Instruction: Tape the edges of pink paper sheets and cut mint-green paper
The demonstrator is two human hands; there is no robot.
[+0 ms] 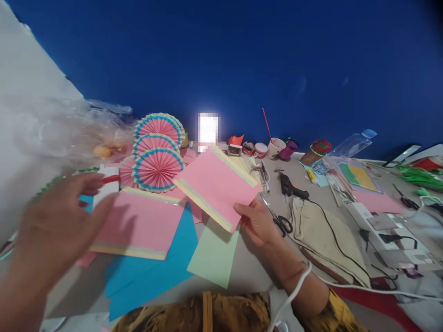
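Observation:
My right hand (258, 222) pinches the lower right corner of a pink paper sheet (216, 186) with cream and pale blue strips along two edges, holding it tilted above the table. Over the left side, my left hand (64, 221) has thumb and fingers apart, close to a white item with a red band (110, 179); whether the fingertips touch it is unclear. A similar pink sheet with edge strips (138, 223) lies beside that hand. Under the sheets are blue paper (152, 276) and a pale green sheet (214, 253). Pleated paper rosettes (159, 169) in pink, blue and cream stand behind.
To the right lie scissors (284, 224), a black glue gun (292, 186), a beige cloth bag (321, 235) and a power strip (387, 235) with cords. Cups (276, 148) and a clear bottle (353, 147) stand by the blue wall. Clear plastic (69, 133) is heaped at left.

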